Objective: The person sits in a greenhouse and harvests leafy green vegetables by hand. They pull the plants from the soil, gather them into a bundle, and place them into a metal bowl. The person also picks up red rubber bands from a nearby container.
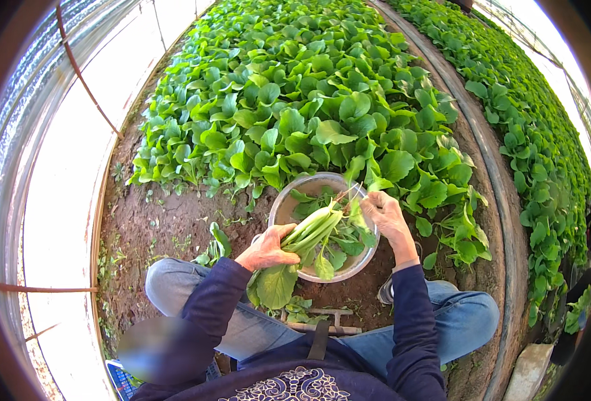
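Observation:
My left hand point(271, 248) grips a bunch of leafy greens point(314, 231) around its pale stalks. The stem ends and thin roots point up and away from me, while the broad leaves hang below the hand. At the root end, my right hand point(388, 218) has thumb and fingers pinched on a blurred green leaf point(357, 216); the exact grip is partly hidden. Beneath both hands a round basin point(281, 201) rests on the soil, with loose leaves point(343, 245) inside it.
A dense bed of leafy green plants point(295, 100) grows beyond the basin. Bare soil point(175, 220) lies to the left, beside a plastic greenhouse wall point(60, 200). A dark hose or pipe point(486, 140) runs along the right. At the lower left is a blue crate point(121, 379).

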`<action>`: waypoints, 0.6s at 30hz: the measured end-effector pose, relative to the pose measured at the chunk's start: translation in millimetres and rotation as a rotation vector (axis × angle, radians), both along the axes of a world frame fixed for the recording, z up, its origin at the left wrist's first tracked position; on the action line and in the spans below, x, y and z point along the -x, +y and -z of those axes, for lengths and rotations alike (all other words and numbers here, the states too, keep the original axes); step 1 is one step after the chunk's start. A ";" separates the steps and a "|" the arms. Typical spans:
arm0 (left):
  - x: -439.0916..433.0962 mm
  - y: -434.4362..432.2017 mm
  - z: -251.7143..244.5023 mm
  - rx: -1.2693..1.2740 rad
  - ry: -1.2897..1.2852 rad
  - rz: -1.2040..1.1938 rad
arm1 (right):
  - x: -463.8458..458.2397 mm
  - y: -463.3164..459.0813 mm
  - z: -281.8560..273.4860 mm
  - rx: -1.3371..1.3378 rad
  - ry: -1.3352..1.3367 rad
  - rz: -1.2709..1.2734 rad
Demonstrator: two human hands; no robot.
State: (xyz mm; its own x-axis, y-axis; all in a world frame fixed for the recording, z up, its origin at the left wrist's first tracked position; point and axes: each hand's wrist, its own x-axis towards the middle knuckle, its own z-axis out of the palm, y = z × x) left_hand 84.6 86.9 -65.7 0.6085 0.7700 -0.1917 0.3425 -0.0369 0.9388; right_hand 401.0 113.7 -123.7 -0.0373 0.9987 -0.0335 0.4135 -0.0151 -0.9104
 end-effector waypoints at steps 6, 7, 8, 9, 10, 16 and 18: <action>-1.3 -2.0 0.2 0.016 0.031 -0.012 | 53.2 -11.5 -65.4 -0.059 0.309 -0.368; -1.4 -0.6 1.0 0.015 0.034 0.008 | 53.1 -10.9 -61.4 -0.085 0.306 -0.360; -0.5 1.3 3.0 0.013 0.037 0.029 | 50.9 -11.8 -58.8 -0.051 0.334 -0.338; 1.1 3.2 5.3 0.009 0.040 0.045 | 49.8 -11.3 -59.0 -0.018 0.362 -0.319; 1.6 3.7 7.5 -0.019 0.066 0.055 | 49.7 -11.2 -59.5 0.014 0.390 -0.300; 3.6 3.0 9.0 0.014 0.046 0.026 | 50.3 -13.6 -64.9 -0.187 0.319 -0.182; 2.9 5.7 7.0 0.030 0.098 0.068 | 52.4 -17.9 -72.3 -0.210 0.185 -0.252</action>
